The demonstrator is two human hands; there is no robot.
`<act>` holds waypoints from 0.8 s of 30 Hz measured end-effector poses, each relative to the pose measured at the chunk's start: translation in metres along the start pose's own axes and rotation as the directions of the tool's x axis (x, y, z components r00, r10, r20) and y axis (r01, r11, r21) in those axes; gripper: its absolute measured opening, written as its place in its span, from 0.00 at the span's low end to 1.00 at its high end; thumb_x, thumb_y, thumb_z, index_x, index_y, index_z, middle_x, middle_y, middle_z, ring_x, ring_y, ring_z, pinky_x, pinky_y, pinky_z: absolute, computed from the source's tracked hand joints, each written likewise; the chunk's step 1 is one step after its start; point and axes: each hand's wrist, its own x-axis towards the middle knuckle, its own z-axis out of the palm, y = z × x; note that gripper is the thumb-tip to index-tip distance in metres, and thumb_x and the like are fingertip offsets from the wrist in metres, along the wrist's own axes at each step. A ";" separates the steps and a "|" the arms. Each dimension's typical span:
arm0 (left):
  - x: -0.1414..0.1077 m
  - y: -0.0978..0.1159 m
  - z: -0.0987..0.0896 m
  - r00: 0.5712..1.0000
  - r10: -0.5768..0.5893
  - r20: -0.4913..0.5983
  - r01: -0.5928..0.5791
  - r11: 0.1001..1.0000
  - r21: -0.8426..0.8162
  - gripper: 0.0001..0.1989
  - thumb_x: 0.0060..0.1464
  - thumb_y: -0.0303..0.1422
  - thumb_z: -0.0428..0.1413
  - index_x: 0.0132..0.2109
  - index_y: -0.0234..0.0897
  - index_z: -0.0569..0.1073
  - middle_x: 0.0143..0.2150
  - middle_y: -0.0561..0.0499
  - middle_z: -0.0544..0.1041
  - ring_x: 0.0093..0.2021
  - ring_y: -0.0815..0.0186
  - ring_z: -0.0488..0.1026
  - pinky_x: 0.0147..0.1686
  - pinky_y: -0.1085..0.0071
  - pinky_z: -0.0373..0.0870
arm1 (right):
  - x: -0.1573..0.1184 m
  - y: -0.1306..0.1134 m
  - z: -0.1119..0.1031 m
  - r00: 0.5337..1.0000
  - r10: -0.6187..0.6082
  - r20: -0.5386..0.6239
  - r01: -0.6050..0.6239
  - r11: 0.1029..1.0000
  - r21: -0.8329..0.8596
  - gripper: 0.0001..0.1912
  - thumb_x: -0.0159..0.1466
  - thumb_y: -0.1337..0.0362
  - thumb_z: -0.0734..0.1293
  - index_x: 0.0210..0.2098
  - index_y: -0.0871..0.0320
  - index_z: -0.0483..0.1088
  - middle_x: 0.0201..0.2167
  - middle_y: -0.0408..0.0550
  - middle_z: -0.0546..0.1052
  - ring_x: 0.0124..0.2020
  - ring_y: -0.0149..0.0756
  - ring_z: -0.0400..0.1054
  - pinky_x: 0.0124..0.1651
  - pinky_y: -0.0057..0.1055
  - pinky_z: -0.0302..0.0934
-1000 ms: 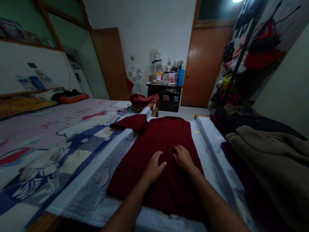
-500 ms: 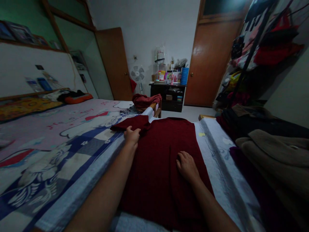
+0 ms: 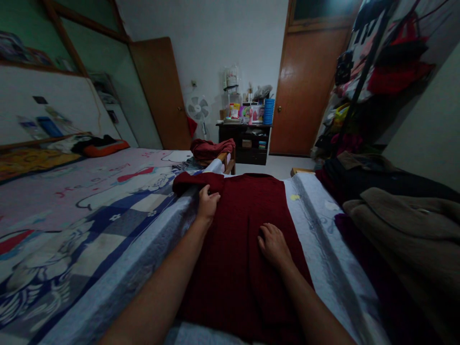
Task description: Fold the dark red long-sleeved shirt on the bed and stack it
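A dark red long-sleeved top (image 3: pixel 230 249) lies spread on the light blue bedding, its neckline at the far end. Its right-hand sleeve (image 3: pixel 268 292) is folded in and runs down along the body. The left-hand sleeve (image 3: pixel 196 181) sticks out sideways and is bunched. My left hand (image 3: pixel 208 206) is closed on this sleeve near the shoulder, thumb and fingers pinching the cloth. On the folded sleeve rests my right hand (image 3: pixel 275 243), fingers lightly bent and lying on the fabric, gripping nothing visible.
Folded dark and brown clothes (image 3: pixel 406 215) are piled on the right. A bed with a patterned sheet (image 3: pixel 108 187) extends to the left. A reddish cloth (image 3: pixel 210 151) hangs over a wooden post beyond the top. A fan (image 3: pixel 197 109) and a black cabinet (image 3: pixel 244 141) stand at the back.
My left hand has moved right, drawing the left-hand sleeve inward so it bunches. My right hand stays on the folded sleeve. The view has shifted slightly.
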 end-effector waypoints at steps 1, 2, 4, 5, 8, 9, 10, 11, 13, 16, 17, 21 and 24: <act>-0.011 -0.002 0.005 0.994 0.048 0.101 -0.054 0.997 0.061 0.30 0.49 0.27 0.55 0.61 0.38 0.62 0.61 0.42 0.61 0.45 0.66 0.74 0.49 0.64 0.72 | 0.000 0.000 0.000 1.000 0.000 -0.003 0.000 1.000 0.000 0.19 0.65 0.63 0.60 0.53 0.62 0.69 0.56 0.56 0.70 0.59 0.44 0.60 0.63 0.40 0.51; -0.022 -0.004 0.008 0.969 0.091 0.230 -0.125 0.983 0.138 0.29 0.49 0.27 0.54 0.60 0.37 0.63 0.62 0.42 0.61 0.47 0.64 0.73 0.51 0.63 0.71 | 0.000 -0.001 -0.001 1.000 0.000 -0.005 0.000 1.000 0.000 0.19 0.65 0.63 0.60 0.53 0.62 0.69 0.56 0.56 0.70 0.58 0.44 0.60 0.63 0.39 0.51; -0.048 -0.010 0.012 0.865 0.121 0.487 -0.303 0.900 0.314 0.28 0.50 0.28 0.54 0.60 0.36 0.64 0.62 0.42 0.62 0.53 0.60 0.70 0.55 0.60 0.67 | 0.000 -0.001 -0.002 1.000 -0.004 -0.005 0.004 1.000 0.002 0.18 0.65 0.63 0.60 0.53 0.62 0.69 0.55 0.56 0.70 0.58 0.44 0.61 0.63 0.39 0.51; -0.061 -0.013 0.013 0.802 0.098 0.589 -0.402 0.818 0.411 0.28 0.49 0.29 0.55 0.59 0.37 0.66 0.62 0.41 0.63 0.57 0.57 0.67 0.59 0.57 0.63 | 0.000 -0.001 -0.002 1.000 -0.006 -0.004 0.006 1.000 0.002 0.18 0.65 0.63 0.60 0.53 0.62 0.69 0.55 0.56 0.70 0.58 0.44 0.61 0.63 0.39 0.51; -0.094 -0.016 0.007 0.666 -0.053 0.744 -0.590 0.573 0.569 0.25 0.52 0.35 0.56 0.58 0.37 0.68 0.63 0.41 0.65 0.63 0.50 0.60 0.62 0.51 0.55 | 0.001 -0.001 -0.001 1.000 -0.005 -0.004 0.005 1.000 -0.005 0.19 0.65 0.63 0.60 0.53 0.62 0.69 0.55 0.56 0.70 0.58 0.44 0.60 0.63 0.40 0.51; -0.103 -0.015 0.004 0.649 -0.087 0.756 -0.613 0.529 0.587 0.25 0.54 0.36 0.55 0.59 0.36 0.67 0.64 0.41 0.65 0.64 0.50 0.59 0.63 0.51 0.54 | 0.001 -0.001 -0.001 1.000 -0.005 -0.003 0.005 1.000 -0.007 0.19 0.65 0.63 0.60 0.53 0.62 0.69 0.56 0.56 0.70 0.59 0.44 0.60 0.63 0.40 0.51; -0.109 -0.013 0.000 0.643 -0.109 0.758 -0.622 0.503 0.600 0.25 0.55 0.37 0.53 0.60 0.36 0.66 0.65 0.41 0.64 0.64 0.51 0.59 0.63 0.51 0.54 | 0.001 -0.001 0.000 1.000 -0.004 -0.001 0.004 1.000 -0.010 0.19 0.65 0.63 0.60 0.53 0.61 0.69 0.55 0.56 0.70 0.59 0.44 0.60 0.63 0.40 0.51; -0.114 -0.009 -0.006 0.645 -0.119 0.754 -0.623 0.489 0.610 0.26 0.56 0.37 0.52 0.61 0.36 0.66 0.65 0.41 0.63 0.65 0.52 0.58 0.63 0.52 0.53 | 0.001 -0.001 0.000 1.000 -0.005 0.003 0.005 1.000 -0.014 0.19 0.65 0.63 0.60 0.53 0.61 0.69 0.55 0.56 0.70 0.59 0.44 0.60 0.62 0.40 0.51; -0.120 -0.003 -0.019 0.656 -0.128 0.744 -0.619 0.474 0.627 0.25 0.57 0.38 0.52 0.61 0.38 0.66 0.65 0.43 0.64 0.65 0.54 0.58 0.64 0.53 0.53 | 0.001 -0.001 0.001 1.000 -0.009 0.015 0.010 1.000 -0.025 0.18 0.65 0.63 0.59 0.53 0.61 0.69 0.55 0.56 0.70 0.59 0.44 0.60 0.62 0.40 0.51; -0.125 0.001 -0.044 0.711 -0.127 0.692 -0.590 0.428 0.685 0.24 0.58 0.38 0.52 0.60 0.39 0.67 0.65 0.44 0.64 0.66 0.54 0.58 0.64 0.52 0.51 | 0.002 -0.001 -0.001 0.999 -0.008 0.048 0.010 0.999 -0.052 0.18 0.66 0.63 0.59 0.53 0.61 0.68 0.56 0.57 0.70 0.59 0.44 0.59 0.62 0.39 0.50; -0.127 -0.001 -0.054 0.740 -0.125 0.661 -0.572 0.400 0.716 0.24 0.58 0.38 0.52 0.60 0.40 0.67 0.65 0.44 0.64 0.66 0.53 0.57 0.64 0.52 0.51 | 0.002 -0.002 -0.003 0.998 -0.009 0.069 0.013 0.998 -0.062 0.19 0.66 0.63 0.58 0.53 0.61 0.68 0.56 0.58 0.69 0.59 0.44 0.59 0.61 0.39 0.50; -0.137 -0.015 -0.082 0.845 -0.110 0.524 -0.478 0.287 0.831 0.25 0.59 0.39 0.51 0.62 0.38 0.66 0.66 0.40 0.63 0.67 0.50 0.56 0.63 0.50 0.51 | 0.014 -0.008 -0.018 0.977 -0.007 0.214 0.031 0.994 -0.109 0.16 0.64 0.64 0.60 0.49 0.61 0.70 0.51 0.58 0.72 0.54 0.45 0.63 0.56 0.39 0.54; -0.145 -0.026 -0.090 0.868 -0.075 0.491 -0.458 0.259 0.850 0.25 0.60 0.40 0.50 0.63 0.37 0.65 0.66 0.39 0.62 0.67 0.50 0.56 0.63 0.50 0.50 | 0.035 -0.024 -0.032 0.963 -0.012 0.270 0.051 0.989 -0.137 0.12 0.62 0.64 0.61 0.42 0.59 0.73 0.46 0.56 0.74 0.47 0.44 0.66 0.52 0.38 0.56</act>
